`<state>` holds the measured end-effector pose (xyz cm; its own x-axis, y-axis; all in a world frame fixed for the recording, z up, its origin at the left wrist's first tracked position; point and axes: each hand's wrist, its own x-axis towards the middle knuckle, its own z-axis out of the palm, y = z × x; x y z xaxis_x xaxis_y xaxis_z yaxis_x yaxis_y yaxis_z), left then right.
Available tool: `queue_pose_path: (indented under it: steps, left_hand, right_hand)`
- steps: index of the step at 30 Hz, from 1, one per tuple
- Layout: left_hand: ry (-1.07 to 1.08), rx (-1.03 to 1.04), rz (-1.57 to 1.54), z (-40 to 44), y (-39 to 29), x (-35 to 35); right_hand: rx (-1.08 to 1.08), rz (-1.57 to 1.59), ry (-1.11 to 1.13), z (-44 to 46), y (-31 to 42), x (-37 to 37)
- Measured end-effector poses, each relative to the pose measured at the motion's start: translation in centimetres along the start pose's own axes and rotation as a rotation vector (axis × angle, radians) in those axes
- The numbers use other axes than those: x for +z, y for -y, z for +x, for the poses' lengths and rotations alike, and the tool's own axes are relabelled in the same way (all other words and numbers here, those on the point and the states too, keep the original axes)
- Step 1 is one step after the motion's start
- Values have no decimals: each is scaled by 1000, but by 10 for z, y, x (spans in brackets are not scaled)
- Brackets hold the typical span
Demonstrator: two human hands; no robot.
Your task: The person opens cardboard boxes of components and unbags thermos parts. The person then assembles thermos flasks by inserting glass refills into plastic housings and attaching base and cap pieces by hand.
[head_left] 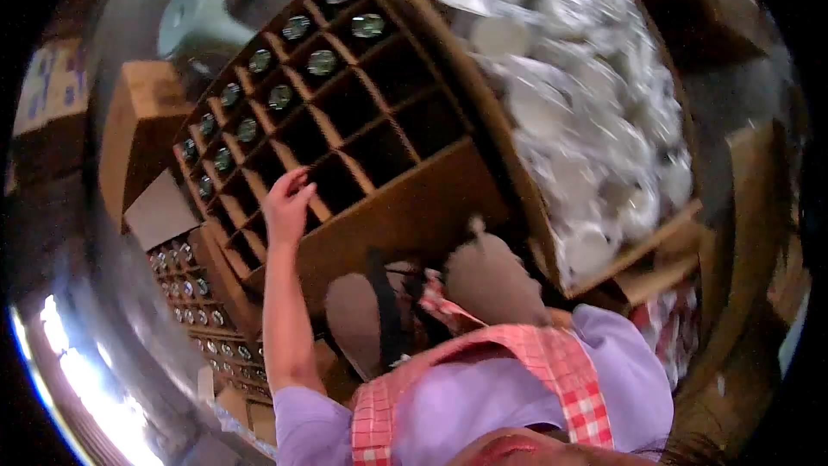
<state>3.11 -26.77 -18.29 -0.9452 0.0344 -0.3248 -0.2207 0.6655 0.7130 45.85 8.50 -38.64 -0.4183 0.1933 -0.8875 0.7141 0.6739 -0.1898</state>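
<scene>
My left hand (289, 200) reaches over the near side of a brown carton (405, 198) split into cells by cardboard dividers. Its fingers are loosely bent and apart, and nothing shows between them. Clear round-topped glass items (322, 62) stand in several cells along the carton's far and left sides. The cells around and to the right of my hand look dark, with nothing visible inside. My right hand is not in view; my right forearm is mostly hidden beside the apron.
To the right, a large carton (509, 164) holds many white round pieces in clear plastic wrap (573, 103). A pale plastic stool (203, 17) stands at the back left. More divided cartons of glass items (190, 289) sit at lower left. My knees (492, 280) are close to the carton.
</scene>
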Motion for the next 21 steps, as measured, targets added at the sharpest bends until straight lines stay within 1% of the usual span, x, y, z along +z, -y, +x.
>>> queue_pose_path:
  steps: [1,2,3,4,6,7,8,9,10,11,12,13,14,16,18,20,21]
  left_hand:
    - [21,32,15,-13,13,-4]
    - [13,11,-27,-28,18,-9]
    - [2,-36,-38,-42,7,-15]
    - [-16,21,-87,-51,12,-18]
    - [43,81,-142,-66,0,-21]
    - [105,62,-154,-74,-10,-20]
    - [182,8,-157,-84,-7,-15]
    - [260,-44,-157,-88,4,-8]
    - [333,-100,-160,-86,25,-3]
    - [424,35,76,-77,79,-1]
    - [466,81,52,-74,139,4]
    - [508,127,27,-72,197,9]
    - [540,80,67,-87,234,21]
    - [602,-77,205,-121,259,50]
    - [675,-191,336,-147,272,64]
    - [723,-228,424,-155,279,76]
    - [738,-228,453,-151,278,79]
  right_hand:
    - [-42,39,23,0,12,-8]
    - [-90,95,63,-6,24,-16]
    - [-129,150,111,-15,36,-24]
    - [-182,211,181,-25,48,-35]
    - [-292,368,334,-56,72,-67]
    - [-351,460,357,-75,80,-85]
    - [-434,545,294,-97,86,-106]
    - [-667,501,-59,-120,86,-125]
    - [-715,691,-299,-127,80,-130]
    - [-532,855,-362,-151,78,-149]
    - [-508,680,-707,-143,62,-149]
    - [-533,524,-922,-144,54,-158]
    - [-454,340,-1012,-144,48,-166]
    - [-520,-7,-1244,-145,52,-180]
    - [-483,-64,-1232,-128,58,-181]
    - [-308,-90,-1044,-116,63,-186]
    - [-155,-87,-863,-112,68,-192]
